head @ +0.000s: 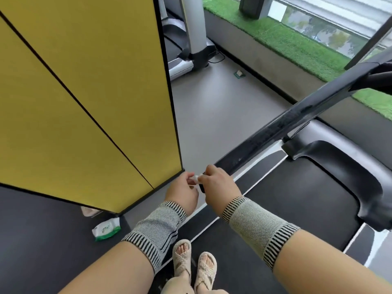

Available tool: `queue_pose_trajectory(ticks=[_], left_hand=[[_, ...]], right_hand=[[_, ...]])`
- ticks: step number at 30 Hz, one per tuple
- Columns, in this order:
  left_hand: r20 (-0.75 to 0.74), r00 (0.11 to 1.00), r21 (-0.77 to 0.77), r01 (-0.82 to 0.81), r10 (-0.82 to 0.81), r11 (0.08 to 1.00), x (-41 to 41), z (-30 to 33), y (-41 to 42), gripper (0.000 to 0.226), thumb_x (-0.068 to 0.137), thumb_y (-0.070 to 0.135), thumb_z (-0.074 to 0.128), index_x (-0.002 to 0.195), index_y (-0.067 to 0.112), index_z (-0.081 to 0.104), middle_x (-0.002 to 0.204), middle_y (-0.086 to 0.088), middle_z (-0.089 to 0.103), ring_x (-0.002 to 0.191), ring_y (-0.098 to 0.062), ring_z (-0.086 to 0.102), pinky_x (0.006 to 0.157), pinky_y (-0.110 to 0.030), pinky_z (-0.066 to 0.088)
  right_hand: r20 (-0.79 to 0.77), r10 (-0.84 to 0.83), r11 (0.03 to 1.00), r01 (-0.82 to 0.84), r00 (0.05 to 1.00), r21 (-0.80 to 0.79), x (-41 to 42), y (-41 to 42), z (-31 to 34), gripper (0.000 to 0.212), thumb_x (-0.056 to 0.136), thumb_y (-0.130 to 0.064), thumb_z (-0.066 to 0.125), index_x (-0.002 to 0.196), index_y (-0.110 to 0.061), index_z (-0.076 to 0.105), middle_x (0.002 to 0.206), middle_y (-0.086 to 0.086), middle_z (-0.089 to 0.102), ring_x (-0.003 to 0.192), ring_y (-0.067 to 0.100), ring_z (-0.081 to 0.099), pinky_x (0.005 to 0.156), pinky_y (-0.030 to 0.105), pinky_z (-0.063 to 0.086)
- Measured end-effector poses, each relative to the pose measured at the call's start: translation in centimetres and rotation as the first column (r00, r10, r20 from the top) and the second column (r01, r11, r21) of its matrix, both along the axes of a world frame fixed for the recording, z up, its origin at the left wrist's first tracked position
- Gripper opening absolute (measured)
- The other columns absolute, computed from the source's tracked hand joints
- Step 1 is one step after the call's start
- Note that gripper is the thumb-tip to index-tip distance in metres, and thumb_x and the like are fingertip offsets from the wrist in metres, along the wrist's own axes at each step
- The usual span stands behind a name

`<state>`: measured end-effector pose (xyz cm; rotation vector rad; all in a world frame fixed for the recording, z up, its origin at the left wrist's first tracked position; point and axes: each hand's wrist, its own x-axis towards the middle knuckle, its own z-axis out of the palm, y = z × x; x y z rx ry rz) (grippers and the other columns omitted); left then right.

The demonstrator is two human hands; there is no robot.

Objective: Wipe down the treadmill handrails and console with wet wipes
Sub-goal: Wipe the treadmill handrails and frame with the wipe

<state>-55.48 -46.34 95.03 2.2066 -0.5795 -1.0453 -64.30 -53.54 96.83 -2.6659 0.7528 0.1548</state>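
Bottom centre of the frame: two feet in pale woven sandals [194,267], standing on the dark treadmill belt [282,211]. Either side, two bare forearms reaching up the frame, each in a grey knitted wrist sleeve with striped cuffs.

Centre of the frame: left hand [184,193] and right hand [218,184] almost meeting at the near end of the black handrail [297,124]. Between them, a small crumpled white wet wipe [195,178]. Left fingers curled inward, fingertips pinching the wipe's left edge. Right fingers bent over the rail's end, pressing the wipe's other side against it; how much of the wipe sits under that hand, impossible to tell.

Lower left: a green-and-white wet wipe pack [106,229] lying on the dark floor, just beside the bottom corner of a tall yellow panel [84,92] with black edging and a thin black seam, filling the left half of the frame.

From the hands, the handrail rising diagonally to the upper right edge, glossy and dark. Right of it, a black moulded frame piece [343,166] curving across the belt.

Further up, grey floor [212,107] with a small green-edged object [239,73] lying on it. Upper centre: base and upright of another treadmill [191,45] behind the panel. Upper right: a ledge covered in artificial grass [297,43], and windows beyond.
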Motion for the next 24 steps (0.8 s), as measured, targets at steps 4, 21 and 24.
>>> queue_pose_trajectory(ticks=[4,21,24], left_hand=[[-0.034,0.997,-0.006,-0.068,0.068,0.998,-0.2,-0.3,0.9,0.046,0.093,0.001,0.046,0.135,0.019,0.048,0.117,0.003,0.061,0.105,-0.011,0.057,0.095,-0.027,0.047],[-0.147,0.989,-0.010,0.027,-0.028,1.000,1.6,-0.9,2.5,0.053,0.091,-0.008,0.041,0.138,0.016,0.044,0.124,0.000,0.058,0.115,-0.014,0.055,0.102,-0.030,0.043],[-0.151,0.987,-0.014,0.061,-0.063,0.998,1.9,-0.6,2.5,0.050,0.092,-0.007,0.041,0.136,0.016,0.046,0.125,0.000,0.059,0.114,-0.014,0.056,0.102,-0.032,0.045]], right_hand=[[0.022,-0.010,1.000,0.010,1.000,0.001,-0.7,-1.4,0.6,0.030,0.092,-0.012,0.054,0.121,-0.017,0.062,0.111,0.003,0.048,0.099,0.021,0.051,0.085,0.028,0.045],[-0.089,0.068,0.960,-0.089,0.994,-0.265,-0.2,1.9,1.8,0.023,0.084,-0.006,0.058,0.103,-0.012,0.067,0.104,0.006,0.053,0.092,0.025,0.048,0.072,0.030,0.046],[-0.164,0.031,0.971,-0.068,0.986,-0.228,1.5,2.0,1.6,0.030,0.093,-0.007,0.041,0.116,-0.009,0.060,0.116,0.008,0.046,0.104,0.027,0.042,0.082,0.032,0.041]])
